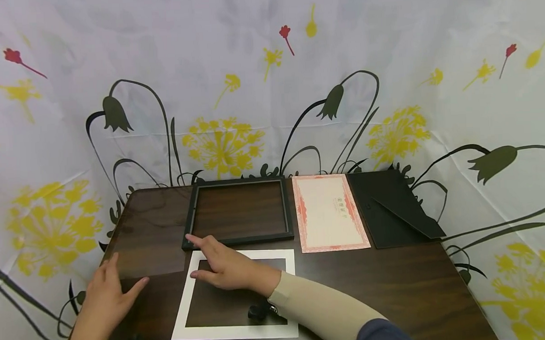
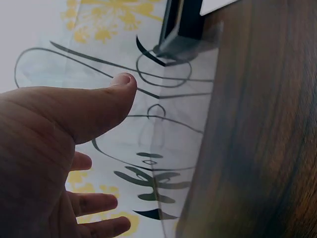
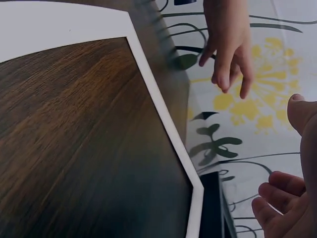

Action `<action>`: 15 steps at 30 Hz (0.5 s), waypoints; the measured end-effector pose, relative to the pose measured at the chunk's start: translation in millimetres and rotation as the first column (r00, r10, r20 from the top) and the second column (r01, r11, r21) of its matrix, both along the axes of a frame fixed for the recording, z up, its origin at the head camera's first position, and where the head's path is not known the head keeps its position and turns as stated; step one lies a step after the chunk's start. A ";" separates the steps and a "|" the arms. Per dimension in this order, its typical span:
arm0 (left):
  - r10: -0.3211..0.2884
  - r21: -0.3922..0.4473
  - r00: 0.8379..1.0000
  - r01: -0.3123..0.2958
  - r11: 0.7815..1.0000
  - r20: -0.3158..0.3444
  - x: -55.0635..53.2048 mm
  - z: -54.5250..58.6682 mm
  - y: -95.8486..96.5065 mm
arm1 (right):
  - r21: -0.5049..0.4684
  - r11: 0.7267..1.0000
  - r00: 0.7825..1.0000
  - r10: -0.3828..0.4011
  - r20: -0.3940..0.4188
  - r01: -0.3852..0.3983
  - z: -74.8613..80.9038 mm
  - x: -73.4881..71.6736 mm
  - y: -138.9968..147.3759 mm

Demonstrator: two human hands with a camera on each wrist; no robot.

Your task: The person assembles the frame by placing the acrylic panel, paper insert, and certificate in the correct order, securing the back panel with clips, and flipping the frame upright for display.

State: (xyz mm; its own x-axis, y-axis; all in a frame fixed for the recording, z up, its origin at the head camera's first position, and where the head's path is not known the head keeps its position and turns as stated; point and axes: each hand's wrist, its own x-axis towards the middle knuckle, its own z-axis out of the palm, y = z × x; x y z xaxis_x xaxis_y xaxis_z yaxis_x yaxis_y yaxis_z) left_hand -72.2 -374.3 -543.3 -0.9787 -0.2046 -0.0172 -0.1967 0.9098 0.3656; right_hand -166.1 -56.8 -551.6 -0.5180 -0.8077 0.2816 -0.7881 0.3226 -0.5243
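Observation:
A clear sheet [image 1: 153,251] lies flat on the left part of the table, reflecting the wall cloth. My left hand [image 1: 103,298] is at its left side with thumb and fingers spread and holds nothing. Over the white mat border [image 1: 235,333] reaches my right hand [image 1: 228,266], its index finger extended near the black picture frame's [image 1: 245,239] lower left corner. Whether that fingertip touches the frame or the sheet, I cannot tell. In the right wrist view, the fingers of my right hand [image 3: 292,203] are relaxed, and the left hand [image 3: 230,44] appears opposite.
Right of the frame lies a red-bordered certificate [image 1: 330,218]. Beside it is a black backing board [image 1: 382,221] with a stand flap. A floral cloth [image 1: 270,100] hangs behind the dark wooden table [image 1: 393,286]. A small black device [image 1: 257,312] is at my right wrist.

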 end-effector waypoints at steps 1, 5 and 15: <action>0.004 0.002 1.000 -0.004 1.000 0.001 -1.9 -1.7 -0.9 | 0.004 1.000 1.000 0.002 -0.009 -0.002 -1.2 -1.3 -2.4; -0.030 -0.010 0.998 0.030 0.999 0.053 -9.4 -6.9 -7.9 | 0.033 0.999 0.998 -0.007 -0.067 0.009 -5.1 -7.7 -12.1; -0.133 -0.065 0.978 0.145 0.987 0.161 -11.5 -27.2 -24.5 | 0.180 0.983 0.994 0.044 -0.102 -0.025 -14.2 -0.5 -44.7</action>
